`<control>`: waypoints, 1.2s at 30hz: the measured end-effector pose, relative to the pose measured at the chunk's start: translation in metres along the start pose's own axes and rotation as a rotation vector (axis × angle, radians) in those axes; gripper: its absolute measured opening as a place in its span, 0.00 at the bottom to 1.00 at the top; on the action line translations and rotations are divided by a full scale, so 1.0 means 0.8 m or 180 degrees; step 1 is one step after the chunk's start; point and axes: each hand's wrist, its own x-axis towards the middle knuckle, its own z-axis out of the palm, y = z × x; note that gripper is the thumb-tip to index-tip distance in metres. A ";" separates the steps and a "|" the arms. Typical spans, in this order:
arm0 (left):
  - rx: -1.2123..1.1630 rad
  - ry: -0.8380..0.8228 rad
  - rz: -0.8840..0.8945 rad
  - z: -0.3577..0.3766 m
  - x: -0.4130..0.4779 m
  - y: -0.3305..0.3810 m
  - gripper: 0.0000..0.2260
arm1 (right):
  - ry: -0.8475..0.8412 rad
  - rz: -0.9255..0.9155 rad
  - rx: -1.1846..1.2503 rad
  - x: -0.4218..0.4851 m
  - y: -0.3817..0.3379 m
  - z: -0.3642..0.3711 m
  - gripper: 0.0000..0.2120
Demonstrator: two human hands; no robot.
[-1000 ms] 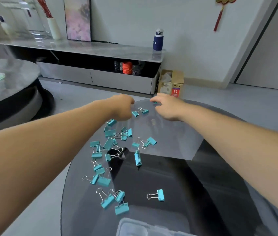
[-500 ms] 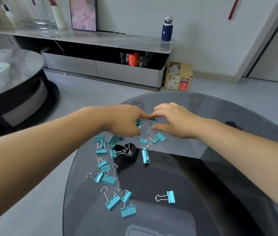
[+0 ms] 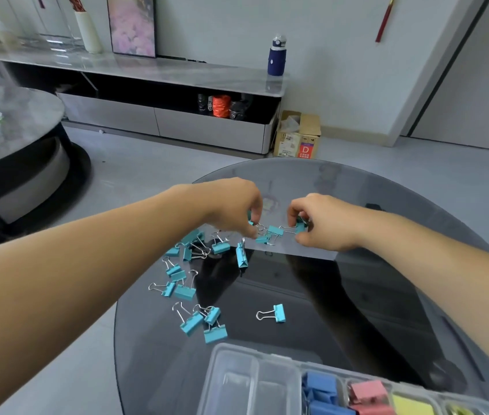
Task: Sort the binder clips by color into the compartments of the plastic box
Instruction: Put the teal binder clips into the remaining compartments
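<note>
Binder clips (image 3: 185, 292) of teal painted metal, each a folded wedge with two looped silver wire handles, lay scattered over the left and far part of a round table (image 3: 357, 295) with a dark, glossy glass top. At least fifteen showed; the far ones lay tangled, so an exact count was out of reach. A lone clip (image 3: 276, 313) sat apart from the rest, near the middle of the glass.

Two bare hands worked at the far end of the scatter. The right hand (image 3: 321, 223) pinched a teal clip (image 3: 300, 227) between thumb and curled fingers, its wire handle pointing left toward a neighbouring clip. The left hand (image 3: 237, 208) curled its fingers down over a second clip (image 3: 250, 219), of which only a teal sliver showed, so that grasp was less plain.

One plastic box (image 3: 228, 378), clear and smooth with rounded dividers, stood at the near edge of the table. Three of its compartments, side by side, held blue clips (image 3: 321, 387), pink clips (image 3: 369, 393) and yellow clips (image 3: 414, 405).
</note>
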 end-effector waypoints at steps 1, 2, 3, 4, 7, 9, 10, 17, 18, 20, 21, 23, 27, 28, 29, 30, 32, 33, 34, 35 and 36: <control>0.0002 0.0022 0.0026 0.002 0.002 0.004 0.11 | -0.0010 0.0013 0.0014 -0.005 0.001 0.001 0.08; -0.0014 0.0037 0.0044 0.004 0.004 0.006 0.11 | -0.0006 0.0028 0.0015 -0.009 0.003 0.003 0.08; -0.0051 0.0049 0.0043 0.004 0.007 0.008 0.11 | 0.0022 0.0039 0.0015 -0.012 0.005 0.004 0.08; -0.0106 0.0053 0.0016 0.005 0.008 0.009 0.12 | 0.0068 0.0041 0.0034 -0.015 0.008 0.005 0.08; -0.0283 0.0086 -0.0096 0.002 0.008 0.010 0.14 | 0.0228 0.0067 0.0254 -0.022 0.013 0.008 0.05; -0.0464 0.0228 -0.0118 -0.007 0.002 0.012 0.14 | 0.0306 0.0122 0.0467 -0.028 0.014 0.008 0.04; -0.0597 0.0340 -0.0118 -0.013 -0.003 0.014 0.14 | 0.0350 0.0156 0.0612 -0.032 0.014 0.006 0.03; -0.2494 0.0883 -0.0038 -0.063 -0.107 0.051 0.12 | 0.0833 -0.0110 0.1609 -0.107 -0.026 -0.022 0.04; -0.2778 0.0742 0.0026 -0.062 -0.124 0.058 0.12 | 0.0740 -0.0250 0.1756 -0.123 -0.037 -0.025 0.04; -0.3202 0.0502 0.0064 -0.050 -0.147 0.071 0.13 | 0.0542 -0.0456 0.1862 -0.151 -0.060 -0.027 0.03; -0.3366 0.0426 -0.0001 -0.043 -0.155 0.078 0.14 | 0.0516 -0.0497 0.1815 -0.162 -0.070 -0.025 0.04; -0.3698 0.0307 -0.0199 -0.029 -0.168 0.088 0.15 | 0.0551 -0.0495 0.1640 -0.178 -0.086 -0.022 0.04; -0.4075 0.0013 -0.0116 -0.016 -0.204 0.090 0.12 | 0.0377 -0.0672 0.1220 -0.207 -0.109 -0.024 0.04; -0.3975 -0.0052 -0.0044 -0.013 -0.215 0.090 0.12 | 0.0342 -0.0750 0.1036 -0.214 -0.114 -0.022 0.04; -0.3794 -0.0095 -0.0010 -0.009 -0.224 0.091 0.12 | 0.0330 -0.0808 0.0857 -0.220 -0.120 -0.019 0.03; -0.3596 -0.0120 -0.0013 -0.004 -0.232 0.093 0.13 | 0.0331 -0.0847 0.0693 -0.225 -0.126 -0.015 0.03; -0.3314 -0.0131 -0.0074 0.006 -0.243 0.097 0.14 | 0.0345 -0.0904 0.0385 -0.231 -0.136 -0.005 0.06; -0.3203 -0.0130 -0.0089 0.008 -0.246 0.099 0.13 | 0.0322 -0.0919 0.0277 -0.233 -0.139 0.000 0.08; -0.3115 -0.0127 -0.0097 0.010 -0.248 0.101 0.13 | 0.0277 -0.0929 0.0231 -0.234 -0.140 0.005 0.11; -0.3071 -0.0121 -0.0111 0.010 -0.249 0.102 0.13 | 0.0238 -0.0942 0.0261 -0.235 -0.140 0.008 0.12; -0.3054 -0.0110 -0.0125 0.011 -0.249 0.104 0.13 | 0.0210 -0.0949 0.0360 -0.236 -0.138 0.009 0.13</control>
